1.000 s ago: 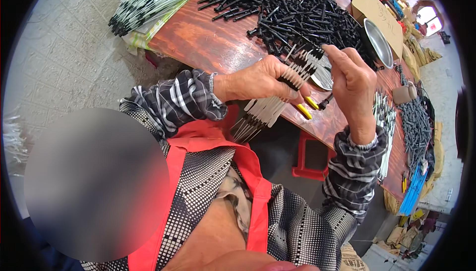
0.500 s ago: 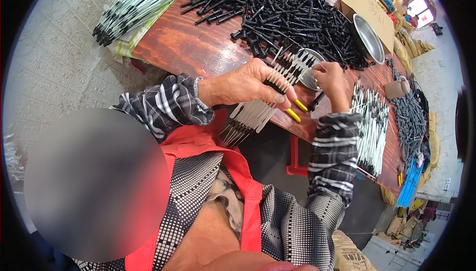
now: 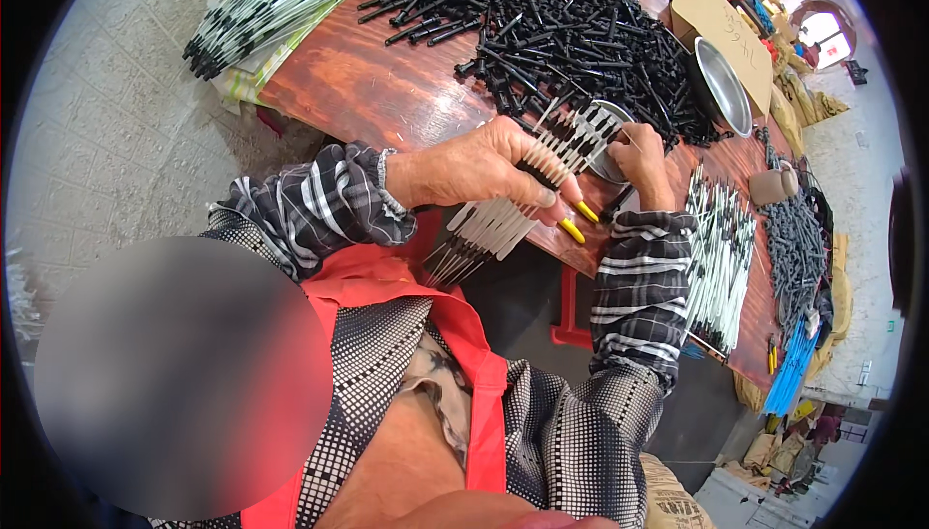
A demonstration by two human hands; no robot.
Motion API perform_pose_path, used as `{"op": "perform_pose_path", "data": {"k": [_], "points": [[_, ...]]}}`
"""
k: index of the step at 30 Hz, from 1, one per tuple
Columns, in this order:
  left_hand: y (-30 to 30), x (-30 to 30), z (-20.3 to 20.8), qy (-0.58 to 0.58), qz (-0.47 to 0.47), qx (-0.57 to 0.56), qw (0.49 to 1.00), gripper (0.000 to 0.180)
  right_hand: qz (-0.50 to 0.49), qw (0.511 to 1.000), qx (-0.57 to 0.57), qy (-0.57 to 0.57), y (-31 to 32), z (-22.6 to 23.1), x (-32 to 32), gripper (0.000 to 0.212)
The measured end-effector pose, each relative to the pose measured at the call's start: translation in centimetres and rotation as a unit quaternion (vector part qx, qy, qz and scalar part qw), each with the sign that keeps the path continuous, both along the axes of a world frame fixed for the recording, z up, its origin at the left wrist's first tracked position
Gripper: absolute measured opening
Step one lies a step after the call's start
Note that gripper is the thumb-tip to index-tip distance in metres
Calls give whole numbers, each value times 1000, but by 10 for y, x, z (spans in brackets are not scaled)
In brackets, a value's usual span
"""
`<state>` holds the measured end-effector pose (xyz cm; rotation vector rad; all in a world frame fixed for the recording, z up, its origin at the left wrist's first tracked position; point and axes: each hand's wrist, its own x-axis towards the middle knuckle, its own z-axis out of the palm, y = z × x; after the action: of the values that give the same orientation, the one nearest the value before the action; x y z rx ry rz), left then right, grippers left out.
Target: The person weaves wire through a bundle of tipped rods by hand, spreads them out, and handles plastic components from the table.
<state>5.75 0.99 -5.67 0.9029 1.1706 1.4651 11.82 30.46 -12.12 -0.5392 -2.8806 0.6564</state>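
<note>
A fanned row of thin white-and-black rods is clasped in my left hand, fingers wrapped round the middle. The rods stick out above and below the fist. Two yellow handles, apparently of a pliers-like tool, poke out under the same fingers; the tool's head is hidden. My right hand is closed beside the upper rod ends, over the edge of a small metal dish. Its fingertips are turned away, so what they pinch cannot be made out. A short black part lies just below the dish.
Black plastic parts are heaped across the reddish wooden table. White-and-black rods lie at the far left, more rods at the right. A steel bowl leans near a cardboard box. Grey parts and blue strips lie farther right.
My right hand has moved slightly left and its fingers look more curled in beside the rod ends and dish. The left hand keeps its hold on the rods.
</note>
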Motion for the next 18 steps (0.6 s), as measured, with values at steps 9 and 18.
{"op": "perform_pose_path", "data": {"k": [9,18], "points": [[4,-3,1,-56,-3,-6,998,22,-40,997,20,64,10,-11,-5,19],[4,-2,1,-51,-12,-6,999,22,-103,939,-267,191,-33,67,45,13]]}}
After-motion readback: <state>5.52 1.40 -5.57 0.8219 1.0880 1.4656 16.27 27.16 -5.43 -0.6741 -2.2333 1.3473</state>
